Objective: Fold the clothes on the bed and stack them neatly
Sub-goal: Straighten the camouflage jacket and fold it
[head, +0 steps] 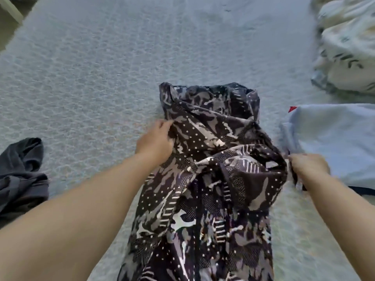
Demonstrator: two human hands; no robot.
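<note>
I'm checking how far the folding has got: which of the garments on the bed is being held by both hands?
The dark patterned garment in the middle; the left hand and right hand grip its edges.

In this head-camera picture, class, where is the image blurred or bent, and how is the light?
Head view: the pale printed bundle at the far right is smeared by blur; the patterned dark garment in the middle, gripped by the left hand and right hand, is sharper; the forearms bulge near the lower edge from the wide-angle lens; light on the bedcover is soft and even, without glare.
</note>
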